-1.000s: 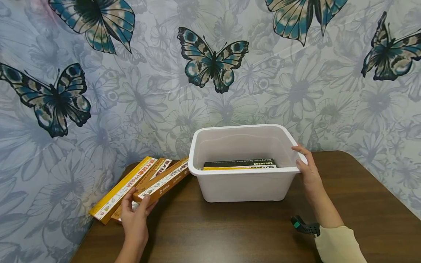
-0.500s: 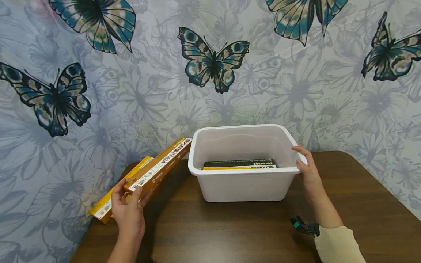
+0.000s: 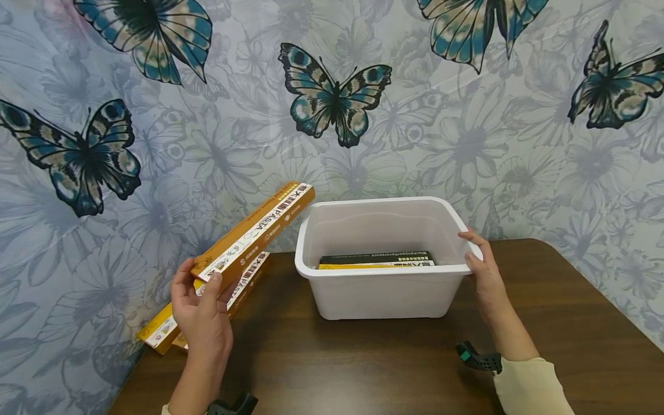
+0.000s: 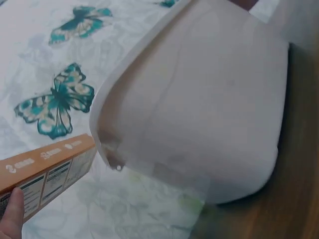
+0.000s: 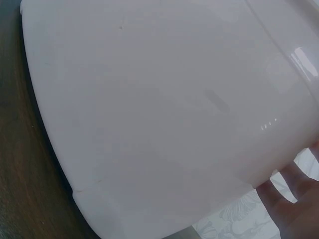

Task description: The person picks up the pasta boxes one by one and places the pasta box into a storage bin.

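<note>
My left hand [image 3: 204, 323] grips the near end of a long orange pasta box [image 3: 256, 230], thumb on one side and fingers on the other. The box is raised and slants up to the right, its far end close by the left rim of a white plastic bin [image 3: 381, 295]. In the left wrist view, one finger lies along the side of the pasta box [image 4: 60, 169]. With the thumb outside and fingers over the edge, my right hand [image 3: 486, 271] holds the bin's right rim. Inside the bin show a black box [image 3: 376, 257] and a yellow one [image 3: 353, 267].
Beneath the raised box, a yellow box [image 3: 162, 328] and another orange box [image 3: 251, 279] lie on the brown wooden table [image 3: 332, 369]. A butterfly-patterned wall covering [image 3: 358, 173] rises right behind the table.
My left hand has lifted the orange pasta box off the other boxes, and its far end has swung up above the bin's rim level. The right hand and bin have stayed put.
</note>
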`<state>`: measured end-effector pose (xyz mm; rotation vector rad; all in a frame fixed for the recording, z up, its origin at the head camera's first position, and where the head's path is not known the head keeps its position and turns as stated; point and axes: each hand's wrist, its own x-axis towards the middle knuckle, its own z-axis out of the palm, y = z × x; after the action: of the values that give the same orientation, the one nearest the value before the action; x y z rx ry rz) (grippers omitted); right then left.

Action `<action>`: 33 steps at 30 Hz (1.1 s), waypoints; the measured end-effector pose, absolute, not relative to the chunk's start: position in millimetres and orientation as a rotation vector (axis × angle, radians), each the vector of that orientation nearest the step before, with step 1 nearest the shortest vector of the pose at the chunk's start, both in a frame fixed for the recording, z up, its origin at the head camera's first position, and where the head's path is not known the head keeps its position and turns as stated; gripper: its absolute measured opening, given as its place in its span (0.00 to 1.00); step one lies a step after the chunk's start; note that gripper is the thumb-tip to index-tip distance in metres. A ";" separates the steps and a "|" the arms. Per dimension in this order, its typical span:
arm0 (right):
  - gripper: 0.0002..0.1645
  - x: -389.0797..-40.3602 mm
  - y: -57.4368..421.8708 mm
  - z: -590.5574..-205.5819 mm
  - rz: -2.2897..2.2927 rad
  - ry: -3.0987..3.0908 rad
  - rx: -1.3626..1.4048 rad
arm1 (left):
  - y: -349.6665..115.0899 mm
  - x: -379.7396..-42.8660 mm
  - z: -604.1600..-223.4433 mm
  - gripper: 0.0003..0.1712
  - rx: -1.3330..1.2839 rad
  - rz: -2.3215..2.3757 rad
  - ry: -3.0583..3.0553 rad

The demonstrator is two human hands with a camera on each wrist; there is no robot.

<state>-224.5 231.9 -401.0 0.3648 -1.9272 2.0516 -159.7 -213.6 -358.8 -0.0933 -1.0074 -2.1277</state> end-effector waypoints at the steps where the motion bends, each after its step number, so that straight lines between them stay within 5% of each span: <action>1: 0.27 -224.2 231.5 -400.9 2.052 -1.926 0.366 | -211.7 -159.8 -357.2 0.29 -0.098 -2.132 -1.023; 33: 0.27 -223.7 230.9 -400.6 2.051 -1.924 0.363 | -180.0 -187.1 -357.4 0.36 -0.128 -2.113 -1.603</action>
<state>-223.7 230.9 -400.6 0.3626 -1.9242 2.0513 -187.1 -180.0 -357.4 -0.1281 -1.6030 -2.1125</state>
